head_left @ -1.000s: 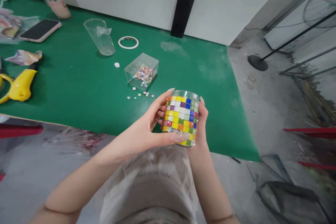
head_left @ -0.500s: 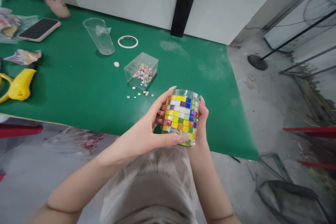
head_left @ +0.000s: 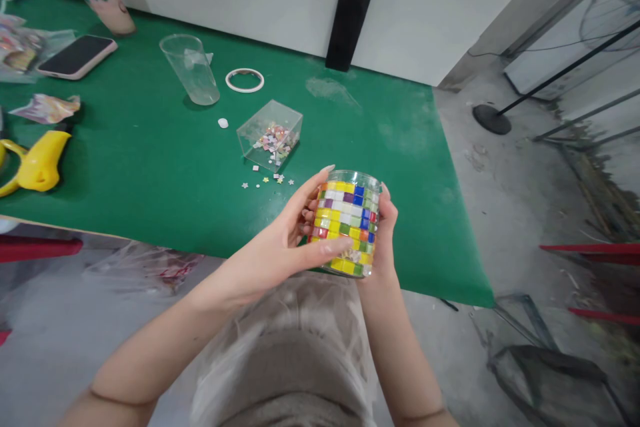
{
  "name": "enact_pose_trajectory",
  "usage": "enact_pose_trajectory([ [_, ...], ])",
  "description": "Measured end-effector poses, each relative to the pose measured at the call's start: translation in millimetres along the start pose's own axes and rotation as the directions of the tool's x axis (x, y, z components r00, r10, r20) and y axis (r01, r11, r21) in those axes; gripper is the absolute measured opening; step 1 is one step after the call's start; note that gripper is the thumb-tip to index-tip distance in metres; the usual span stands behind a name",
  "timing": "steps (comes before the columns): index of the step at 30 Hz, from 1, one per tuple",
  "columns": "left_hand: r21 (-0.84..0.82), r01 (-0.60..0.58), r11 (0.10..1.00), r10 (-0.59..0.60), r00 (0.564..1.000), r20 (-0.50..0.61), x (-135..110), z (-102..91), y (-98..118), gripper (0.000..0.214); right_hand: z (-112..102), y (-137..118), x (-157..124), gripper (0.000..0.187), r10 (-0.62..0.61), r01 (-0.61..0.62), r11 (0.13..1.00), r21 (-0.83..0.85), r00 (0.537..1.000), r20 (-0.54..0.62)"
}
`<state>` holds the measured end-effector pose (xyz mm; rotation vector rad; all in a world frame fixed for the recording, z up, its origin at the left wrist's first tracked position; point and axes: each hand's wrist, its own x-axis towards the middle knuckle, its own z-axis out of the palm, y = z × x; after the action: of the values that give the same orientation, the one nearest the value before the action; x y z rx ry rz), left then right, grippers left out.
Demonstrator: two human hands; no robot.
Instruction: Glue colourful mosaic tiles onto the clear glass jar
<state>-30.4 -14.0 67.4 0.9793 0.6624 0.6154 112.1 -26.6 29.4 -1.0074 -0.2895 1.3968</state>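
Note:
A clear glass jar covered in rows of coloured mosaic tiles is held between both hands over the table's front edge. My left hand wraps its left side, the thumb pressed across the lower rows of tiles. Around the right side curl the fingers of my right hand, partly hidden behind the jar. Just beyond the hands, a clear plastic box lies tipped with small sequins inside. Several loose star sequins are scattered in front of it.
On the green table are a clear cup, a white ring, a phone, small plastic packets and a yellow tool. A black phone-like slab leans on the wall. A pink cup stands far left.
My left thumb has slid upward a little on the tiled jar, uncovering more of the bottom rows. Both hands keep their hold, and the table's things stay put.

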Motion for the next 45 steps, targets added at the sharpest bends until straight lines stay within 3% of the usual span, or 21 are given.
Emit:
enact_pose_trajectory([
  [3, -0.019, -0.006, 1.0, 0.005, 1.0, -0.013, 0, -3.6, -1, 0.067, -1, 0, 1, 0.033, 0.018, -0.018, 1.0, 0.011, 0.999, -0.03],
  [8, -0.008, 0.013, 1.0, -0.013, 1.0, 0.01, -1, -0.6, 0, 0.083, 1, 0, 0, 0.032, 0.021, -0.02, 0.999, 0.03, 0.999, -0.033],
  [15, -0.034, -0.009, 0.999, 0.009, 1.0, 0.002, -1, 4.5, -3, 0.087, 1, -1, -1, 0.033, 0.035, -0.034, 0.999, 0.006, 0.999, -0.022],
  [21, -0.036, -0.025, 0.999, 0.025, 1.0, -0.008, -1, 7.5, -5, 0.091, -1, 2, 0, 0.025, -0.048, 0.048, 0.999, 0.023, 0.999, 0.01],
  [27, -0.029, -0.033, 0.999, 0.033, 0.999, -0.008, -1, 8.6, -7, 0.091, -2, 0, -2, 0.034, 0.025, -0.023, 0.999, -0.029, 0.999, 0.045],
  [33, -0.085, 0.003, 0.996, -0.005, 1.0, -0.026, 1, 7.8, -5, 0.073, -3, 2, -2, 0.017, -0.141, 0.141, 0.99, 0.021, 0.99, 0.013],
  [35, -0.076, -0.005, 0.997, 0.004, 1.0, -0.018, 1, 8.0, -5, 0.078, -2, 2, -2, 0.016, -0.13, 0.13, 0.99, 0.054, 0.992, -0.012],
  [40, -0.041, -0.019, 0.999, 0.019, 1.0, -0.003, 0, 8.0, -5, 0.092, 0, 1, -3, 0.028, 0.043, -0.043, 0.996, 0.073, 0.999, -0.001],
  [45, -0.055, -0.004, 0.998, 0.006, 0.999, 0.033, -1, 5.4, -5, 0.107, -1, 1, -4, 0.02, -0.007, 0.004, 0.995, 0.1, 1.0, 0.028],
])
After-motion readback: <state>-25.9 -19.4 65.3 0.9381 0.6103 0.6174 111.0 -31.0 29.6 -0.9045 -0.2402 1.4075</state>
